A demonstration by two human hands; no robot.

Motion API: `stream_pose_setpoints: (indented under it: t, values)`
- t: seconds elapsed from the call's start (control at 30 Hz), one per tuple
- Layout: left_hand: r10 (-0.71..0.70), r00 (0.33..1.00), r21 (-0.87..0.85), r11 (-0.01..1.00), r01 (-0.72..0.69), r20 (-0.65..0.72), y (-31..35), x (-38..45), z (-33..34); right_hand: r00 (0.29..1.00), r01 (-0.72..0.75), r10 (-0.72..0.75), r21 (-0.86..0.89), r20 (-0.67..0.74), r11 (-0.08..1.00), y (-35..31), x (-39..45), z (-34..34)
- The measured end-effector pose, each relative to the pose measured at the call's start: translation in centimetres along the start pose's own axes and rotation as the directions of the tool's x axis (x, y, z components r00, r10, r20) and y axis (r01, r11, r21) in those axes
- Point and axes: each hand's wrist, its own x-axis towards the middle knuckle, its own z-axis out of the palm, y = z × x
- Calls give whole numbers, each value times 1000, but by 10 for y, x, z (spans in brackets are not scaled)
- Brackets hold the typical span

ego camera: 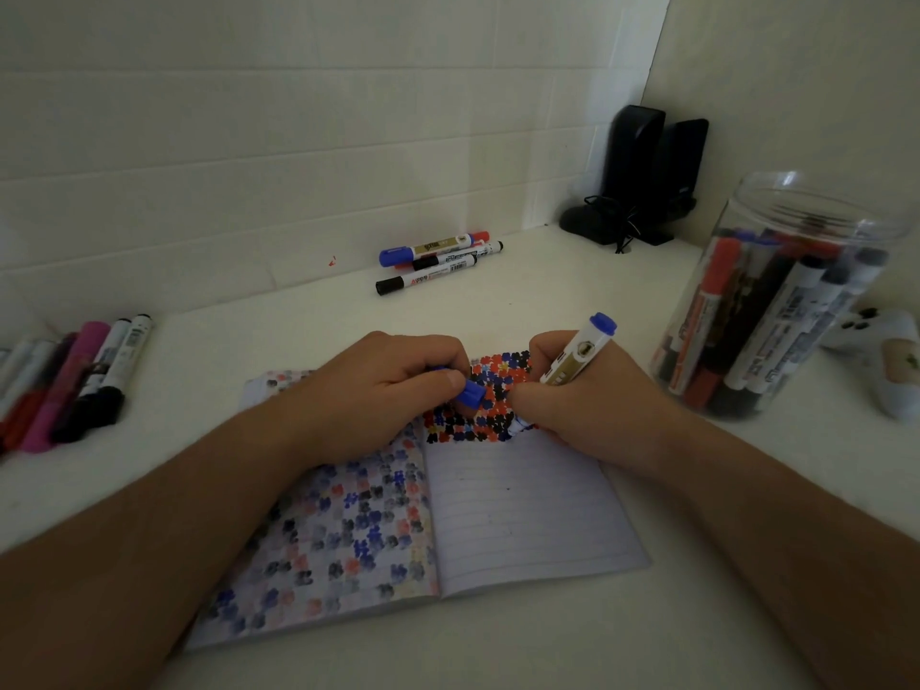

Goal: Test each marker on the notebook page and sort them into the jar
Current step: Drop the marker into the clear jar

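While both forearms reach in over the open notebook (522,515), the right hand (587,390) grips a marker (577,356) with its fingers (527,400) curled round the gold and white barrel. The marker's blue rear end points up and away from the person. Its tip is hidden under the hand, low on the patch of coloured blots at the top of the right page, so I cannot tell whether it touches the paper.

The left hand (378,385) is curled too, thumb and fingers pinching a blue cap (470,393) that sticks out toward the right hand, just above the same blots. The two hands are near each other, but apart.

The notebook lies flat on the white worktop (298,321). Its left page is covered with faded blots, partly hidden by the left forearm; the lower right page is ruled and bare.

The jar (776,311) stands to the right, well apart from the hands, clear, with red, black and white markers upright inside. Its far edge is blurred.

A row of markers (74,376) lies at the left edge, cut off by the frame. Four more markers (438,261) lie by the back wall. Two black speakers (647,171) stand in the corner, and a white object (881,356) lies beyond the jar, hard to make out.
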Motion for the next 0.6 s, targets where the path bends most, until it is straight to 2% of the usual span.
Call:
stream_pose_setpoints:
  t: [0.1,0.17,0.27,0.33,0.43,0.6]
  values:
    - [40,999,8,999,-40,-37,-8,0,1,1000,-13,13,54,12,998,-2,1,-2]
    - [33,997,5,999,-32,-74,-11,1,1,1000,-16,18,215,-5,976,-5,2,-6]
    - [14,992,12,1000,-13,-123,-12,2,1,997,13,26,529,-66,849,-9,2,-13]
    - [21,989,29,999,-17,-145,-10,2,1,996,42,18,634,-89,772,-11,2,-14]
    - [28,986,38,999,-22,-165,-9,2,2,997,62,-20,659,-71,750,-12,1,-10]
    - [41,983,5,999,-41,-177,-8,3,4,995,96,-87,596,-44,797,-10,0,-5]
